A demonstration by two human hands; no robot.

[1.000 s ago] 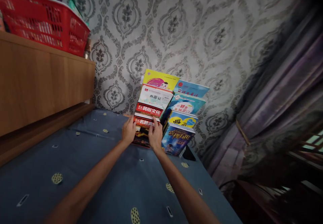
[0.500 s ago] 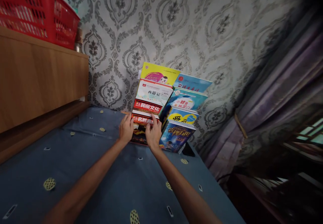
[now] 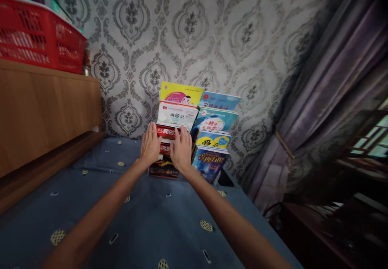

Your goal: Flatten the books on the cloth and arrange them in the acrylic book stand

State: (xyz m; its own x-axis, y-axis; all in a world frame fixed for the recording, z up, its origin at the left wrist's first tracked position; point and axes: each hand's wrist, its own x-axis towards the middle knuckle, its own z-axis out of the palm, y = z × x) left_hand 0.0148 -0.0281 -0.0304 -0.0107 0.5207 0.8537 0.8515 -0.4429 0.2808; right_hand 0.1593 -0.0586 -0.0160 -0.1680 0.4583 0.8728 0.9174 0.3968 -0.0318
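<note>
Books stand in two stepped columns against the wall. In the left column are a yellow book [image 3: 182, 91], a white book [image 3: 176, 115], a book with a red title band [image 3: 166, 131] and, lower in front, another red-banded book [image 3: 164, 170] with a dark picture. My left hand [image 3: 150, 147] lies along the left edge of this column, fingers stretched upward. My right hand [image 3: 181, 148] rests at its right side, fingers extended over the red bands. Both partly hide the covers. Beside them, the right column ends in a dark blue book [image 3: 210, 162] in front.
A blue patterned sheet [image 3: 145, 220] covers the surface under the books. To the left is a wooden cabinet [image 3: 51, 111] bearing a red plastic basket [image 3: 39, 34]. A tied purple curtain [image 3: 291, 127] hangs on the right, near dark furniture [image 3: 306, 232].
Both hands have moved up from the front red-banded book to the one behind, and their fingers have straightened. The view has shifted slightly; the books look unmoved.
</note>
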